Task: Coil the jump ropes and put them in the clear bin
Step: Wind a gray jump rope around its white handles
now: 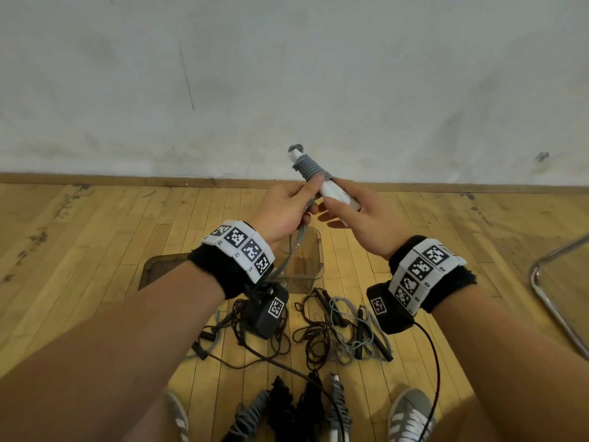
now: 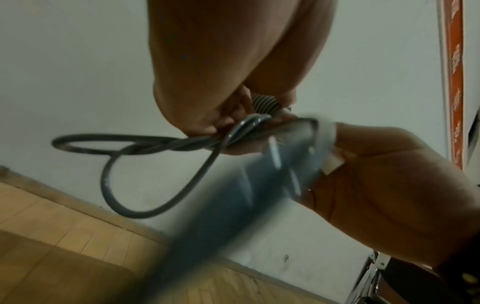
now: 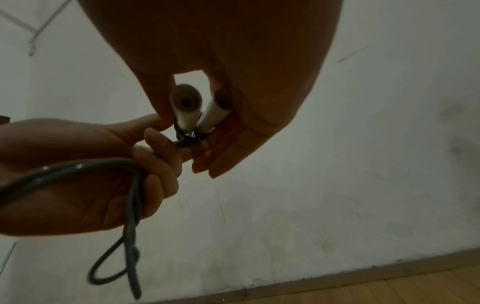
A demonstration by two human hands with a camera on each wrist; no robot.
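We are midway through winding one grey rope [image 1: 307, 167] round its pair of white handles [image 1: 334, 191]. Our right hand [image 1: 360, 218] holds the handles side by side, thumb over them, the other fingers [image 3: 228, 152] lying fairly straight beneath. Our left hand [image 1: 283, 208] has its fingers [image 3: 161, 170] curled round the loose cord, pinching it just where it meets the last turn. Several tight turns already sit at the far end of the handles, toward 12 o'clock; a slack doubled loop [image 2: 109, 156] hangs from the left fist.

Next, we judge, the left hand must carry that slack round the handles again, keeping tension so the turns lie snug, then tuck the end. After that the bundle goes down into the bin [image 1: 306, 260], which stands on the floor [image 1: 95, 234] right below our hands, toward 6 o'clock.

The cord looks smooth, round and rubbery, stiff enough to hold an open loop. The handles are plain hard cylinders with hollow ends. The bin is clear, hard-walled and rectangular, with rounded corners. Nearer us lies a tangle of thin ropes, black and grey [image 1: 338, 330], unwound; at 6 o'clock, by our shoes, four bundles [image 1: 287, 406] lie wound but not yet binned. The floor is worn wooden board.
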